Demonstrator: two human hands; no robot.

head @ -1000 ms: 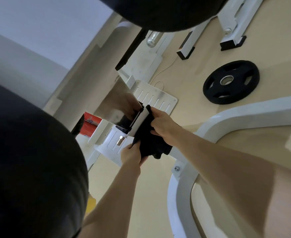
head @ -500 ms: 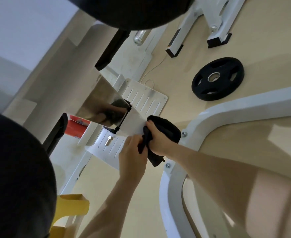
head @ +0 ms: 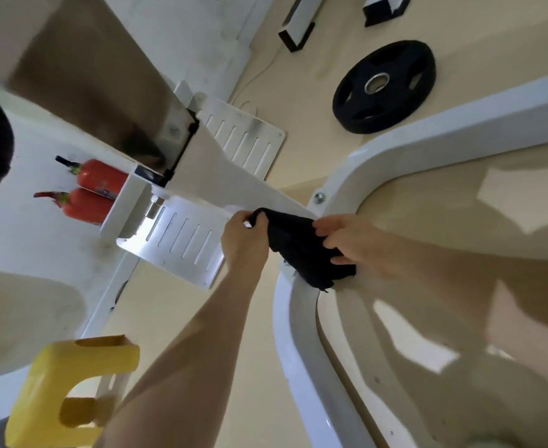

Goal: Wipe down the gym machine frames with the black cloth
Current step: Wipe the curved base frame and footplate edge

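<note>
The person holds the black cloth (head: 301,250) with both hands, just where the flat white beam (head: 221,176) meets the curved white frame (head: 293,350). The left hand (head: 245,237) pinches the cloth's upper corner with curled fingers; the right hand (head: 351,242) grips its other side, fingers bent into the fabric. The cloth hangs between them and touches the frame's bend. From the cloth, a black weight plate (head: 384,87) lies on the floor at one o'clock, well apart. Two red fire extinguishers (head: 96,192) are at nine o'clock, near the wall. A slotted white plate (head: 179,240) is just beside the left hand, and a yellow part (head: 53,386) is at seven o'clock.
</note>
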